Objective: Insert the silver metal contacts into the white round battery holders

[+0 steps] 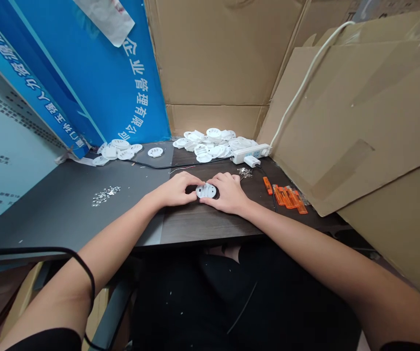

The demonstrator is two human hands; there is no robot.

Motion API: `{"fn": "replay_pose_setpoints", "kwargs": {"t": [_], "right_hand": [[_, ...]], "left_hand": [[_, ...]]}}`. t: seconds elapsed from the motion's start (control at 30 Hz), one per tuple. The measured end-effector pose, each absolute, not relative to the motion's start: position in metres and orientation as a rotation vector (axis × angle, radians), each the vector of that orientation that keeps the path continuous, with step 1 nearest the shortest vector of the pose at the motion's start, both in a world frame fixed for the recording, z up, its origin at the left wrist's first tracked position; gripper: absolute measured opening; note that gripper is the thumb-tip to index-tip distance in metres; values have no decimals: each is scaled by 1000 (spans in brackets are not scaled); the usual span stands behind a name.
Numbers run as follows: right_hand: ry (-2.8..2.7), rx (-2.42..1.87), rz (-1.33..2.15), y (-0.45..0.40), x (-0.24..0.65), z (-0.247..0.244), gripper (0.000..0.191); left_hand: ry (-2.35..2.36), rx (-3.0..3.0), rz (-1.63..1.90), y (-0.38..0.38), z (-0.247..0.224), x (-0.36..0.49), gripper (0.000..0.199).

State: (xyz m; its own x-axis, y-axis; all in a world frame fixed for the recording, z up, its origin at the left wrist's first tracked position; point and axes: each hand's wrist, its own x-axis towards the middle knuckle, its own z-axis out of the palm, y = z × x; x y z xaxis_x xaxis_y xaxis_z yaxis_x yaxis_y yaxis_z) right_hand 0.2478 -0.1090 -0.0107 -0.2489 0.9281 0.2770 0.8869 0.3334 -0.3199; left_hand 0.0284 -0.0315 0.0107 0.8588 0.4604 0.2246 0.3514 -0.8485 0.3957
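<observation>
Between my two hands, low over the dark wood-patterned tabletop (pixel 195 226), is a round white plastic disc (pixel 206 190) with small slots and dark openings in its face. My left hand (pixel 179 189) grips its left edge with thumb and fingertips. On the opposite edge, my right hand (pixel 228 192) holds it with the thumb below and the fingers curled above. Just beyond my right hand lies a small pile of shiny metal bits (pixel 245 172). Further left, a second pile of small metal pieces (pixel 106 195) rests on the grey part of the table.
White discs are heaped at the back (pixel 213 146) and back left (pixel 118 149), with a single disc (pixel 155 152) between. A white power strip (pixel 250 153) with a plug and cables sits behind. Several orange packets (pixel 289 198) lie right. Cardboard panels (pixel 359 112) wall the right side.
</observation>
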Motion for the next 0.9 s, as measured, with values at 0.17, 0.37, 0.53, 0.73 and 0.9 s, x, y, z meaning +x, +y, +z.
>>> {"fn": "replay_pose_setpoints", "kwargs": {"t": [0.17,0.37,0.53,0.73,0.9], "right_hand": [[-2190,-1572,222,-106,250,-13,65],[-2145,-1584,275,-103,251,-14,66],[-2150,-1562,230,-105,250,-11,68],[-2127,-1489,66,-110,248,-9,78],[-2209,-1474,-74,-109,249,-10,83]], "left_hand": [[519,2694,372,-32,14,22,55],[433,2842,362,-30,11,31,48],[458,2814,412,-20,11,26,51],[710,2632,547,-4,14,8,70],[664,2593,472,-20,6,24,91]]}}
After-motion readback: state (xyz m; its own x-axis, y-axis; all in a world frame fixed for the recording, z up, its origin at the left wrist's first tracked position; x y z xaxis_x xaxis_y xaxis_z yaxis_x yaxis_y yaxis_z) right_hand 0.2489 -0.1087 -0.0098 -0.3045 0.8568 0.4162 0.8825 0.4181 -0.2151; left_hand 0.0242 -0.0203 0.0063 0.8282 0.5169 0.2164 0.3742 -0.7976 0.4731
